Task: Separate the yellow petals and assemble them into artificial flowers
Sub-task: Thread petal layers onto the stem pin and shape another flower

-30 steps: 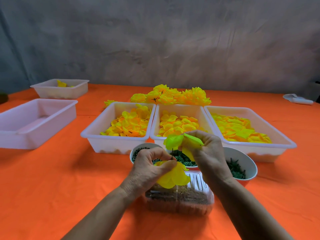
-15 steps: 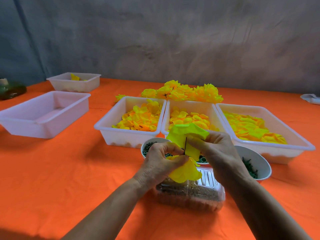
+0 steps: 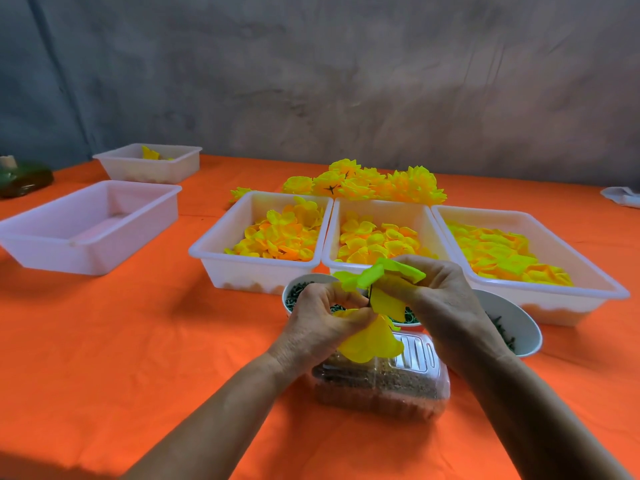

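Note:
My left hand (image 3: 320,325) pinches a stack of yellow petals (image 3: 372,342) on a thin dark stem (image 3: 370,295), held above a clear plastic box (image 3: 381,382). My right hand (image 3: 440,299) pinches a yellow-green petal (image 3: 375,275) at the top of that stem, fingers curled round it. Behind the hands stand three white trays of loose yellow petals: the left tray (image 3: 221,258), the middle tray (image 3: 381,206) and the right tray (image 3: 540,289). Finished yellow flowers (image 3: 367,183) lie in a heap behind the trays.
White bowls of small dark green parts sit under the hands, one at the left (image 3: 294,289) and one at the right (image 3: 519,327). An empty white tray (image 3: 86,223) and a smaller tray (image 3: 149,164) holding a petal stand at the left. Orange cloth (image 3: 138,341) covers the table.
The view has swung left and the hands have drifted right in it. My right hand has brought the yellow-green petal down closer to the stack in my left hand.

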The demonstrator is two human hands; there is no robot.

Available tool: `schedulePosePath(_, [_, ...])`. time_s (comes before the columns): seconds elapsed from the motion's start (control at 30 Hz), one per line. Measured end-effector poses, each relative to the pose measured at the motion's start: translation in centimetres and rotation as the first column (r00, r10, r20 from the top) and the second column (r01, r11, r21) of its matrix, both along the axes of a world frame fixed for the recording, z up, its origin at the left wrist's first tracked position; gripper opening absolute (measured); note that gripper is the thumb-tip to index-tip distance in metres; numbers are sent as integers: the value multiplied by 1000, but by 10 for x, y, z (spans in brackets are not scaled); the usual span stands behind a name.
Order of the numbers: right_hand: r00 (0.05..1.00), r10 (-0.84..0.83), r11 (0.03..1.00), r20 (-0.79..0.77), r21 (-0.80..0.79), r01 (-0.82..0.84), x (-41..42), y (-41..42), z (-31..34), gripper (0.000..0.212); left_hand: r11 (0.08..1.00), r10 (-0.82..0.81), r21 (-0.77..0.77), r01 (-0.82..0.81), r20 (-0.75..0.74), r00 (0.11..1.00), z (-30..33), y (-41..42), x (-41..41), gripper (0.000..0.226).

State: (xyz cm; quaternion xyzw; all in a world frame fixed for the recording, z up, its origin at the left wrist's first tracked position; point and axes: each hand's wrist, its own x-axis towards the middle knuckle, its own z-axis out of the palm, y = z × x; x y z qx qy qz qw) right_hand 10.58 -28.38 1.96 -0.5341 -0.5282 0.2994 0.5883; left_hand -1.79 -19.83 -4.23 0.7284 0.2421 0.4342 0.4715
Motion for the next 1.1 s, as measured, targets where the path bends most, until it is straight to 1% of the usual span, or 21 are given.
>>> schedulePosePath(0.1, [999, 15, 1000, -35, 12, -14, 0, -1, 0, 5, 999, -43, -2, 43, 20, 999, 1, -1, 0, 11])
schedulePosePath(0.2, [999, 34, 999, -29, 38, -33, 2, -1, -2, 9, 999, -23, -21, 24, 35, 999, 1, 0, -1, 12])
schedulePosePath(0.33, [998, 58, 993, 17, 103, -59, 5, -1, -6, 8, 1000, -20, -16, 20, 15, 1000, -1, 1, -1, 6])
schedulePosePath(0.4, [998, 36, 987, 52, 152, -44, 6, 0, -9, 11, 1000, -4, -18, 4, 9, 1000, -2, 1, -1, 5])
schedulePosePath(0.5, [996, -38, 972, 76, 236, 19, 4, 1, -10, 5, 1000, -8, -10, 8, 19, 1000, 0, 0, 0, 8])
schedulePosePath(0.53, [996, -54, 967, 71, 251, 34, 3, 2, -9, 6, 1000, -22, -7, 23, 23, 999, 1, -1, 0, 10])
schedulePosePath(0.6, [996, -55, 965, 75, 259, 34, 2, 4, -9, 8, 999, -47, -1, 47, 30, 998, 2, -2, -1, 13])
schedulePosePath(0.7, [991, -63, 965, 122, 261, 29, 2, 4, -7, 9, 999, -44, 9, 44, 39, 998, 3, -2, -1, 15])
schedulePosePath(0.77, [978, -107, 962, 179, 266, 57, 4, 2, -9, 18, 999, -47, 5, 47, 33, 998, 2, -2, -1, 11])
schedulePosePath(0.83, [945, -187, 948, 269, 302, 102, 4, 0, -11, 25, 997, -69, -17, 69, 40, 997, 1, -2, -1, 3])
schedulePosePath(0.93, [841, -341, 891, 421, 429, 147, 3, -1, -13, 25, 997, -68, -17, 69, 54, 996, -1, 0, 0, 21])
schedulePosePath(0.97, [804, -382, 868, 455, 475, 144, 3, 0, -13, 25, 998, -66, -10, 66, 55, 996, 0, 0, 0, 22])
schedulePosePath(1.03, [741, -431, 831, 514, 546, 105, 3, 0, -13, 22, 998, -57, 13, 56, 54, 997, 1, -1, 0, 18])
schedulePosePath(1.1, [648, -480, 801, 591, 597, 48, 4, -1, -12, 21, 998, -36, 47, 35, 36, 999, 3, -1, -1, 18])
